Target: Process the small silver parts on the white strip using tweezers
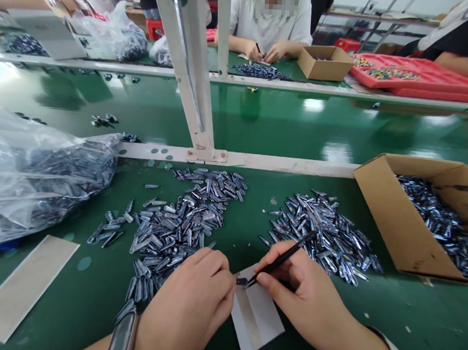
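My right hand (296, 289) is closed around black tweezers (280, 258), whose tips touch a small dark piece (241, 281) above a white card (255, 316). The card has a beige strip down its middle. At the left end of the small piece, my left hand (194, 299) has its fingers pressed together on it. Beyond my left hand lies a heap of dark metallic clips (179, 219). Behind my right hand is a second heap of shiny bluish clips (321, 228). A watch (123, 333) is on my left wrist.
A clear plastic bag of parts (43, 184) lies at the left, above a beige strip (24, 289). An open cardboard box (397, 227) of clips stands at the right. A metal post (188, 72) rises from the white rail (290, 164). Across the green belt (269, 124), a person works.
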A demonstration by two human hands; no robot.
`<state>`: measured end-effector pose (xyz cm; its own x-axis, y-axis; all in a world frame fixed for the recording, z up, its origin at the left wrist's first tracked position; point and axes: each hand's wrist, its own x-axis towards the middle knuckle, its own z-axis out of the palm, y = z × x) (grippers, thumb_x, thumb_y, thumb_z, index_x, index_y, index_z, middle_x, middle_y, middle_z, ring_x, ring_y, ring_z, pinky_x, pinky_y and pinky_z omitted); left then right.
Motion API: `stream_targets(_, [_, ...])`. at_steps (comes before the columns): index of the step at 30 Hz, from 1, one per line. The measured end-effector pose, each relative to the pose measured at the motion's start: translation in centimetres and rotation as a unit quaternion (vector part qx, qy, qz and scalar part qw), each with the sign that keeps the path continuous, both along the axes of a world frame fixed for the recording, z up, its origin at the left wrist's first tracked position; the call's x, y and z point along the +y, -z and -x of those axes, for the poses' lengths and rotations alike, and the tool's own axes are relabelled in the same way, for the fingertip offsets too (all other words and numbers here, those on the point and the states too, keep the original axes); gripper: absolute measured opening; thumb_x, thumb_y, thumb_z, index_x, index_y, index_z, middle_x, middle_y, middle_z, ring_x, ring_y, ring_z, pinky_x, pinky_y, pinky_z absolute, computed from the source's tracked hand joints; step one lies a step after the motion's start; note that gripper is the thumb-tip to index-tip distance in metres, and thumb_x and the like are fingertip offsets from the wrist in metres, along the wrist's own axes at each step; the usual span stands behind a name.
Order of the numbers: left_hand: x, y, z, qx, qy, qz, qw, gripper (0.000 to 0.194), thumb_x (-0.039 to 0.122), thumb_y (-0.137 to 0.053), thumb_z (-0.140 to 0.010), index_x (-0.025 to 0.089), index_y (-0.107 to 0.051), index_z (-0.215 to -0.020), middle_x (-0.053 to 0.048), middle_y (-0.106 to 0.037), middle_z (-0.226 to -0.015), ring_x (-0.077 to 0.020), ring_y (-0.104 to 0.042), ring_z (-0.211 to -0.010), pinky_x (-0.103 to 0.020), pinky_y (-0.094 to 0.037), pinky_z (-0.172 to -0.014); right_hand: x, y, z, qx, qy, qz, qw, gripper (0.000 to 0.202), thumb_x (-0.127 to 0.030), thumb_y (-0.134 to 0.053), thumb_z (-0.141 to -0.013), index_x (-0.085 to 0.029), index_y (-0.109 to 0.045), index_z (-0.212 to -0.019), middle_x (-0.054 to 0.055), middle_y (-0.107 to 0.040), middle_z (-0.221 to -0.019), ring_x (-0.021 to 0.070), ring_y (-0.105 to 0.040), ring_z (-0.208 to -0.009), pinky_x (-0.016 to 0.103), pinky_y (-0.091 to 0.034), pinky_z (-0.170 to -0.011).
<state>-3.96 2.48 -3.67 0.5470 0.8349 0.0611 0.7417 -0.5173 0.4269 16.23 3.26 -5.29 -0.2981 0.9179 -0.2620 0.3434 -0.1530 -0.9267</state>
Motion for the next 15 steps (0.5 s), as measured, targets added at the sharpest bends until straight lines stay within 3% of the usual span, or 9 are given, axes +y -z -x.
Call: stream_targets(15, [-0.07,-0.25,0.19,0.032,0.011,0.024,0.999,0.019,0.004,-0.056,-0.083,0.018,-0.063,-0.073,0.0,-0.059,-0.077,-0.0185,-0.056,-0.075,-0.03,-0.05,-0.065,0.15,-0.16,0.13,0.005,-0.001,-0.003,1.0,0.007,-0.02,-0.059,-0.089,-0.024,-0.054,-0.092,0.001,-0.067,-0.085,0.0165,-0.066,-0.076,0.028,-0.055,-0.067])
